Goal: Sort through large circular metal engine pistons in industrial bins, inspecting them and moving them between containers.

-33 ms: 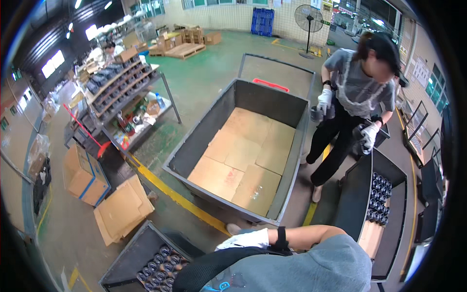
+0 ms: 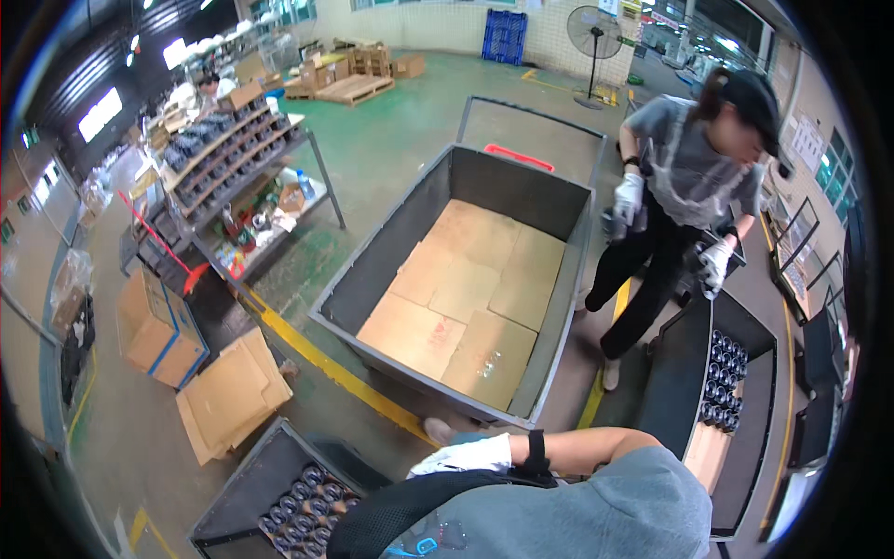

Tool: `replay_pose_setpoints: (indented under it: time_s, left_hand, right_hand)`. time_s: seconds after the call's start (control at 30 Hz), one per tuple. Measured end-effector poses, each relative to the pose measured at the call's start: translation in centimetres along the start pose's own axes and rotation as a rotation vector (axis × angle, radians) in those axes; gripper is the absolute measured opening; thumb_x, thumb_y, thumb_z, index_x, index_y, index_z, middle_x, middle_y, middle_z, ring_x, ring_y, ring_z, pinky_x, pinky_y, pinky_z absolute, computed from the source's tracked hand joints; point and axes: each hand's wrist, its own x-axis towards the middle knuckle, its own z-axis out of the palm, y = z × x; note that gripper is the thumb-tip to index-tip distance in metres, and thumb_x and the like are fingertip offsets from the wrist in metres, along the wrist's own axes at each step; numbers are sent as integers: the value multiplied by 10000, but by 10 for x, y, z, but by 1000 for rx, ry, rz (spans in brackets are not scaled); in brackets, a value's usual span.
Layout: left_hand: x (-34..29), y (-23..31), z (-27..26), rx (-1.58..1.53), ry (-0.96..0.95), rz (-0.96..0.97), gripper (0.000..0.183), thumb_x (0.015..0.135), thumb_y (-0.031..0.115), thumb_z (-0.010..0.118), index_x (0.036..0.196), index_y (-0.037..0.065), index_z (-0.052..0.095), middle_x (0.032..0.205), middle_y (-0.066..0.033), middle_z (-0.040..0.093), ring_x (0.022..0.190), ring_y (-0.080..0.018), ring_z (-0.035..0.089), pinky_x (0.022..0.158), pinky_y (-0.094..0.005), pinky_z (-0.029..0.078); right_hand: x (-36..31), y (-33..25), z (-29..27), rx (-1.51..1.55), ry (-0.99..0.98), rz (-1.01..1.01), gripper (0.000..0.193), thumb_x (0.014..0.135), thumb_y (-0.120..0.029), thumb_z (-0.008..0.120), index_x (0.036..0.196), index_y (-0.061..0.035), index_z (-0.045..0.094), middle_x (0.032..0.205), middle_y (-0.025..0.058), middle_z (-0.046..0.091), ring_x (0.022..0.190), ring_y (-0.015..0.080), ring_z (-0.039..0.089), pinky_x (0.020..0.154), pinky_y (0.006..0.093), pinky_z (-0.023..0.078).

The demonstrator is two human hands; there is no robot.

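My right hand (image 2: 463,456), in a white glove, reaches leftward across my body at the lower middle. A black band circles its wrist. My sleeve and a dark mesh item (image 2: 400,512) cover part of it, so I cannot see its fingers or whether they hold anything. The hand is nearest to a dark bin (image 2: 244,477) at the lower left, which holds several round black metal-looking parts (image 2: 303,503) on cardboard. My left hand is out of view. Ahead stands a large grey cart (image 2: 445,373), its bottom lined with cardboard sheets (image 2: 466,289).
At the right, a person (image 2: 698,177) in white gloves holds dark parts beside another bin (image 2: 680,391) with rows of black parts (image 2: 722,382). A rack of parts (image 2: 223,158), a carton (image 2: 158,331) and flattened cardboard (image 2: 233,396) are left. A fan (image 2: 593,42) stands behind.
The other person's head and upper body have shifted slightly right, and their hand at the right bin has moved slightly. My right arm has barely moved.
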Motion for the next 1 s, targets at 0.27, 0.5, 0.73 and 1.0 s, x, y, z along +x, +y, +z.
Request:
replay_pose_setpoints:
  time_s: [0.27, 0.5, 0.73, 1.0]
  left_hand:
    - [-80, 27, -51, 129, 162, -302, 220, 916, 303, 597, 1044, 145, 682, 941, -113, 692, 887, -303, 633, 904, -497, 471]
    - [58, 31, -157, 403, 410, -401, 179, 933, 331, 573, 1023, 192, 643, 956, -54, 649, 881, -204, 585, 886, -421, 474]
    - [252, -175, -212, -42, 950, -314, 206, 940, 268, 553, 1138, 217, 576, 982, -31, 597, 903, -138, 555, 868, -357, 474]
    - [-75, -428, -333, 780, -545, -966, 346, 963, 341, 569, 830, 26, 620, 762, -111, 635, 753, -257, 618, 618, -399, 478]
  right_hand:
    - [27, -139, -3, -693, -143, -434, 426, 1056, -301, 436, 1324, -1, 574, 1331, 139, 613, 1268, 258, 543, 1115, 361, 358]
    - [92, -236, -18, -710, -168, -335, 511, 1059, -394, 406, 1352, -1, 553, 1359, 152, 593, 1275, 248, 540, 1107, 351, 377]
    - [132, -257, -89, -536, -42, -194, 528, 1002, -303, 574, 1438, -17, 491, 1460, 116, 521, 1358, 240, 470, 1165, 364, 320]
    - [207, -220, -268, -875, 339, -258, 450, 1026, -282, 529, 1388, -15, 544, 1382, 143, 589, 1276, 265, 558, 1091, 363, 426]
